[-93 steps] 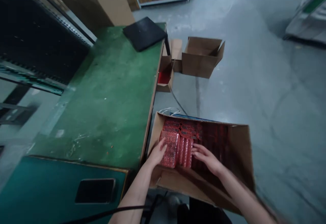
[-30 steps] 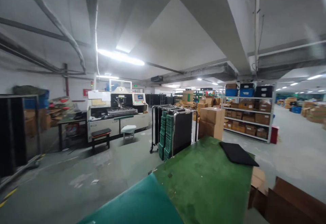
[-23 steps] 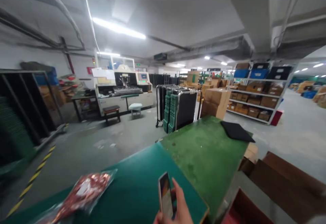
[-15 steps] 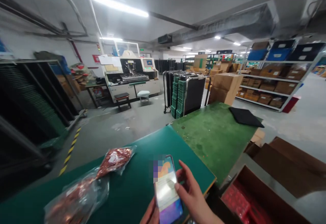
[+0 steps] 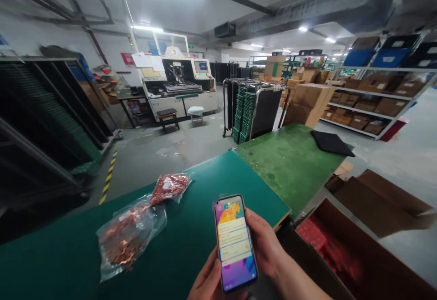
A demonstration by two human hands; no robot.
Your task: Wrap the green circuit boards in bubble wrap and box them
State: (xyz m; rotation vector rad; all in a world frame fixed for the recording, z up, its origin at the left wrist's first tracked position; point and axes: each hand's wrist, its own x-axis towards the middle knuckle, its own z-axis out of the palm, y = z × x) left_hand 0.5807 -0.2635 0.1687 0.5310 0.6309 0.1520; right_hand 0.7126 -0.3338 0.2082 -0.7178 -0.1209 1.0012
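A smartphone with a lit, colourful screen is held upright over the front edge of the dark green table. My left hand grips its lower left side, the thumb along the edge. Around the right side curls my right hand, its fingers partly hidden behind the phone. To the left on the table lie two clear plastic bags of copper-coloured pieces: a nearer bag and a farther bag.
A lighter green table adjoins on the right, bearing a black flat pad. Below right stands an open cardboard box with red contents. Beyond are a rack trolley, a white machine and shelves.
My right hand has moved from over the screen to the phone's right edge, and the screen is now fully visible. The whole view has tilted downward and shifted slightly left.
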